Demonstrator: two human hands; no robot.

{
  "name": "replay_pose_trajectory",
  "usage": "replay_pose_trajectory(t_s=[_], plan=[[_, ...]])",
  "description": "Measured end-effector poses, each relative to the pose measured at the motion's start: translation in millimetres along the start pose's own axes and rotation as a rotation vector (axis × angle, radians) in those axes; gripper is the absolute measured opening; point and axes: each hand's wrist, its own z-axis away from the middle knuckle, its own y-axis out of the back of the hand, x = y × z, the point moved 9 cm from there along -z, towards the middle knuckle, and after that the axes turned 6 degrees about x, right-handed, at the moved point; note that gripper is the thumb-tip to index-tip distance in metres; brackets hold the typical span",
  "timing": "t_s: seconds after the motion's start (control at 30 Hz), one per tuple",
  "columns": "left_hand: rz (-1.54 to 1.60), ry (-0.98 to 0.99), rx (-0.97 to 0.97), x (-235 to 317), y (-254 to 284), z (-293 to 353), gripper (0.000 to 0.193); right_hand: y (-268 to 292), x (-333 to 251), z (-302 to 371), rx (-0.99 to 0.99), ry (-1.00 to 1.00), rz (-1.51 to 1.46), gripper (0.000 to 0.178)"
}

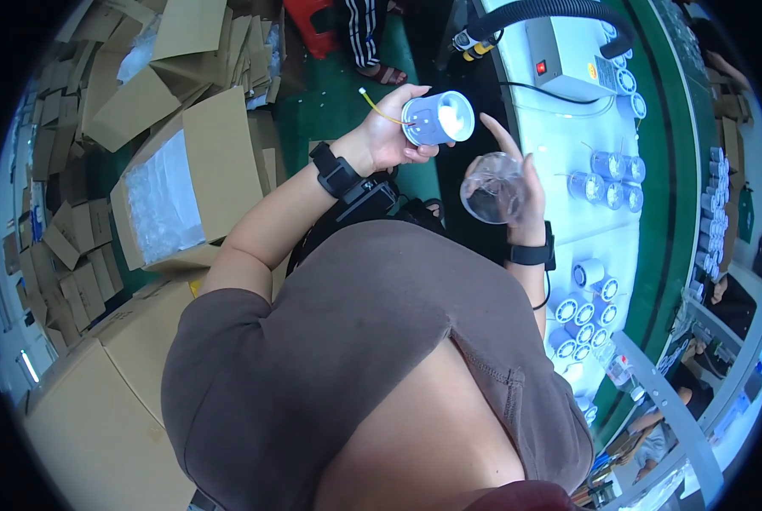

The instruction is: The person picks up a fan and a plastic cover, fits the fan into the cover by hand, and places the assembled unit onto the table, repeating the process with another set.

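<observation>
My left hand is closed around a short white cylindrical housing, its round end tilted to the right. A thin yellow wire with a small white plug sticks out of the housing on the left. Just to the right, my right hand holds a clear round plastic cup, with the index finger stretched up toward the housing. The cup and the housing are apart. Some right-hand fingers show blurred through the clear plastic.
A white worktable on my right bears groups of similar cylinders, white ring-faced parts and a grey box machine with a black hose. An open carton lined with plastic stands at left, near stacked flattened cardboard. Another person's leg shows ahead.
</observation>
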Motion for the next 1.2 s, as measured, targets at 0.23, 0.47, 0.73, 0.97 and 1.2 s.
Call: replay_pose_trajectory(t_s=[0.23,0.47,0.73,0.97,1.2], plan=[[-0.455,-0.078,0.185,17,-11,-12,0.049,4,3,-17,0.133,-0.107,0.303,0.072],[-0.672,-0.154,0.158,31,-17,-15,0.051,11,-13,-22,0.235,0.064,0.46,0.072],[-0.834,-0.433,0.268,52,-19,-13,0.048,13,-3,-29,0.309,0.05,0.553,0.066],[-0.645,-0.503,0.144,54,-28,0,0.038,14,9,-29,0.338,0.019,0.39,0.063],[-0.674,-0.547,0.259,59,-15,4,0.036,11,17,-26,0.302,-0.057,0.429,0.058]])
